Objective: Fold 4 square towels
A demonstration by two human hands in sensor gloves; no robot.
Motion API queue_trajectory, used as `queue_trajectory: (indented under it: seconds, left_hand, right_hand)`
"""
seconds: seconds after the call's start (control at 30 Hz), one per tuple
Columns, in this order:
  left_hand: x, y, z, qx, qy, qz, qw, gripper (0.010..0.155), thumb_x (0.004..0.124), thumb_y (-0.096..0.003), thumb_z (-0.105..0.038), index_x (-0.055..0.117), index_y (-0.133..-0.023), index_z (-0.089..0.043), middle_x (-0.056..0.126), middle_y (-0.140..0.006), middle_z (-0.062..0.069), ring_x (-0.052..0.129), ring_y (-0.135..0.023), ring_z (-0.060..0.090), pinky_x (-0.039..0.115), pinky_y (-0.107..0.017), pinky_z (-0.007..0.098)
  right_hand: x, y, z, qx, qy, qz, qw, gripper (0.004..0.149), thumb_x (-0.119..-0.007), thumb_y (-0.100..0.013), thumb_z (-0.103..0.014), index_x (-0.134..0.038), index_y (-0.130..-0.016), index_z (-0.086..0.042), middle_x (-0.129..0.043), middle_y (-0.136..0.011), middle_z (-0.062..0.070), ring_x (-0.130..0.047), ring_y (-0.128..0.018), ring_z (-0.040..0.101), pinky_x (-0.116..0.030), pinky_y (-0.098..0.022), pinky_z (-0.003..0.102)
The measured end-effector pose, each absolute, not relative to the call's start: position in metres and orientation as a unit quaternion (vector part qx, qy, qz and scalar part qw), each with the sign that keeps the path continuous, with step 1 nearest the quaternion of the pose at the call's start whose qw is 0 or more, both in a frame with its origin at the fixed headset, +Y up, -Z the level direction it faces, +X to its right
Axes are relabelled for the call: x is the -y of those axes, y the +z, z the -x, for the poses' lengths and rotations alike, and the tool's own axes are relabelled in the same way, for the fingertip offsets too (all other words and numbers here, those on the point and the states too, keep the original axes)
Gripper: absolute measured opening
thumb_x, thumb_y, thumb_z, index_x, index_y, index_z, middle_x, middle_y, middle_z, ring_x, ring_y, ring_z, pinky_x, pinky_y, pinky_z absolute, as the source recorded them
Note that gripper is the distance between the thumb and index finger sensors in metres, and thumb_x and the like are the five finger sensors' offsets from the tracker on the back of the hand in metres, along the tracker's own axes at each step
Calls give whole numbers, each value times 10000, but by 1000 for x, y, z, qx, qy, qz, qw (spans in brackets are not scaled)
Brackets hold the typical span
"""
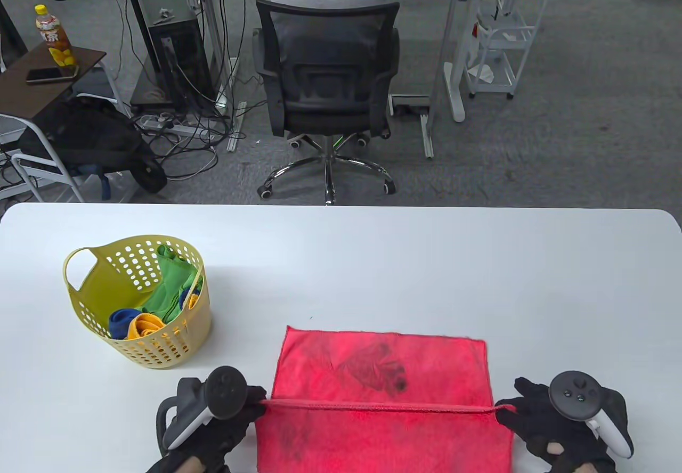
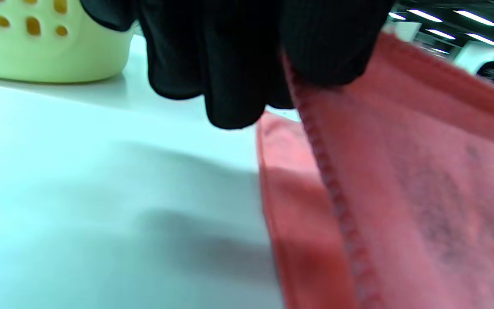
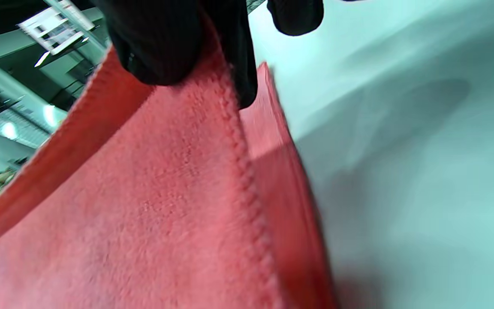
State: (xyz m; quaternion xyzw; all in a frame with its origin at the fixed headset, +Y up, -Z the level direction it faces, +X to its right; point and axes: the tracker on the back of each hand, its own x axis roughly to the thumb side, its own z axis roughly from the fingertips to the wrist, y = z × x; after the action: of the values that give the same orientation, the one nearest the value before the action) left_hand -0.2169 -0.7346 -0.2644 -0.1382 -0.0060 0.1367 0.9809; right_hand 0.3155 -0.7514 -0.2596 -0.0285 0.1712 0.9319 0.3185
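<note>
A red square towel [image 1: 381, 372] with dark smudges lies on the white table [image 1: 341, 260] at the front centre. My left hand [image 1: 256, 406] pinches its near left corner and my right hand [image 1: 506, 412] pinches its near right corner. Both hold the near edge lifted above the table and stretched taut over the towel's middle. The left wrist view shows my black gloved fingers [image 2: 238, 64] gripping the towel's stitched hem [image 2: 401, 180]. The right wrist view shows my fingers [image 3: 165, 43] pinching the towel [image 3: 165, 206] at its hem.
A yellow perforated basket [image 1: 93, 289] stands at the left of the table, holding green [image 1: 173, 289], blue and yellow towels; it also shows in the left wrist view [image 2: 49, 56]. An office chair [image 1: 326, 68] and desks stand beyond the table's far edge.
</note>
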Motion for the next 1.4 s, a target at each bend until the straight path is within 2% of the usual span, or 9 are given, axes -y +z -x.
queue_trajectory:
  seconds: [0.4, 0.5, 0.6, 0.83, 0.93, 1.17, 1.27, 1.33, 1.4]
  left_hand:
    - [766, -378, 178, -97, 61, 99, 988, 424, 825, -489, -511, 916, -878, -368, 789, -1097, -7, 658, -1112, 315, 465, -867, 555]
    - [785, -384, 179, -129, 20, 110, 985, 573, 796, -488, -541, 758, -1023, -341, 688, -1157, 19, 609, -1130, 358, 448, -866, 573]
    - [787, -381, 185, -121, 12, 91, 988, 670, 741, -493, -570, 610, -1110, -344, 611, -1191, 53, 583, -1138, 378, 450, -862, 580]
    - [752, -349, 195, -72, 146, 80, 983, 696, 682, -499, -601, 587, -1131, -326, 589, -1202, 78, 580, -1135, 408, 457, -850, 593]
    - [743, -330, 198, -52, 183, 88, 978, 698, 679, -502, -606, 582, -1135, -329, 572, -1210, 83, 560, -1141, 413, 446, -853, 596]
    - [747, -287, 228, -46, 182, 73, 979, 698, 679, -500, -610, 588, -1135, -333, 573, -1214, 79, 555, -1145, 413, 446, -852, 600]
    - [750, -276, 244, -42, 219, 80, 972, 699, 681, -500, -606, 593, -1134, -327, 578, -1211, 82, 558, -1143, 416, 449, -849, 602]
    - [753, -272, 254, -45, 250, 67, 965, 694, 687, -499, -599, 606, -1129, -318, 594, -1203, 88, 574, -1135, 419, 455, -846, 602]
    - [755, -272, 260, -43, 276, 67, 958, 696, 684, -500, -598, 593, -1132, -320, 574, -1208, 92, 570, -1133, 421, 452, -846, 603]
  right_hand:
    - [782, -359, -296, -72, 966, 172, 182, 436, -839, -498, -365, -963, -805, -82, -553, -1155, 320, -403, -1013, 603, -228, -573, 840]
    - [795, -363, -293, -60, 968, 199, 140, 677, -817, -492, -413, -678, -1054, -62, -466, -1162, 347, -388, -1005, 615, -244, -572, 837]
    - [794, -359, -298, -80, 963, 204, 157, 794, -774, -496, -477, -522, -1116, -49, -345, -1169, 371, -318, -1002, 631, -232, -569, 839]
    - [789, -348, -294, -164, 942, 217, 197, 707, -808, -498, -491, -724, -1021, -23, -339, -1169, 412, -252, -992, 660, -203, -567, 842]
    - [804, -349, -278, -171, 946, 210, 179, 801, -870, -459, -442, -549, -1040, 6, -281, -1155, 400, -192, -982, 651, -220, -585, 829]
    - [808, -345, -279, -125, 929, 197, 287, 438, -849, -480, -227, -804, -855, -6, -286, -1147, 383, -179, -964, 641, -245, -592, 810]
    - [795, -340, -288, -107, 923, 164, 330, 416, -806, -496, -223, -778, -885, -79, -459, -1144, 374, -313, -985, 644, -333, -615, 811]
    - [777, -333, -294, -71, 921, 163, 345, 416, -768, -515, -231, -729, -915, -123, -631, -1096, 343, -591, -943, 628, -501, -620, 773]
    - [758, -330, -298, -61, 937, 158, 304, 418, -755, -530, -247, -725, -933, -137, -907, -871, 277, -1015, -614, 358, -784, -508, 599]
